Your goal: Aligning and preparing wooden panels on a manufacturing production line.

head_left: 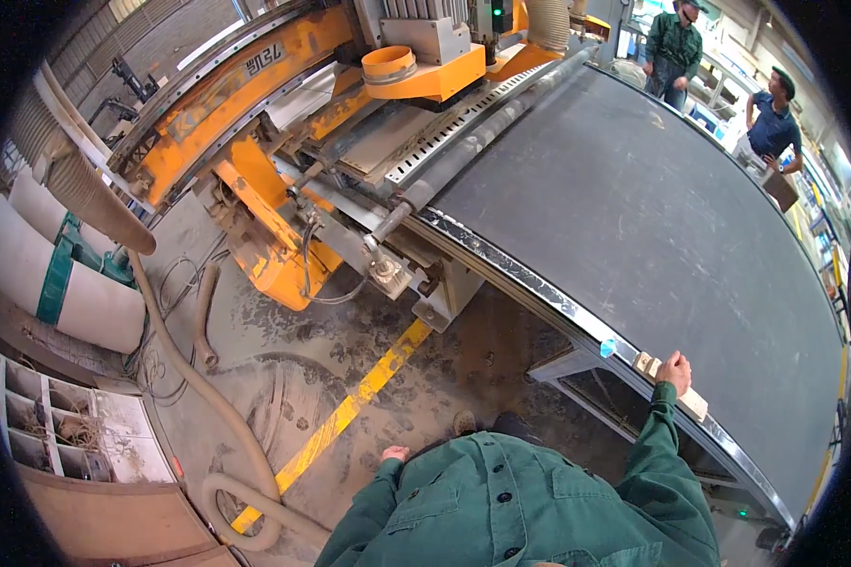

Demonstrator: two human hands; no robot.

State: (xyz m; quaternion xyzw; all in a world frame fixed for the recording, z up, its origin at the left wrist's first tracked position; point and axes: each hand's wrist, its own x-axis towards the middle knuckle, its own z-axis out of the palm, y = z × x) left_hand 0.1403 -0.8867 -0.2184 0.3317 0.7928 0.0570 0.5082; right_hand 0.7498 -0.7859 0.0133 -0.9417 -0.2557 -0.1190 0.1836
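My right hand (674,372) is closed at the near edge of a large dark table (624,198), its fingers curled around a pale wooden block (693,404). The block lies along the metal edge strip, showing on both sides of the hand; its notched end (645,365) points toward the machine. A small light-blue piece (608,348) sits on the edge just beyond that end. My left hand (395,455) hangs low beside my body, over the floor. Its fingers look curled in, and nothing shows in them; part of it is hidden by the green sleeve.
An orange and grey machine (435,76) with a long roller (487,132) spans the table's far left. Hoses (184,364) and a yellow line (359,402) cross the floor. White-green cylinders (99,302) and a compartment box (66,416) stand left. Two people (673,47) are beyond the table.
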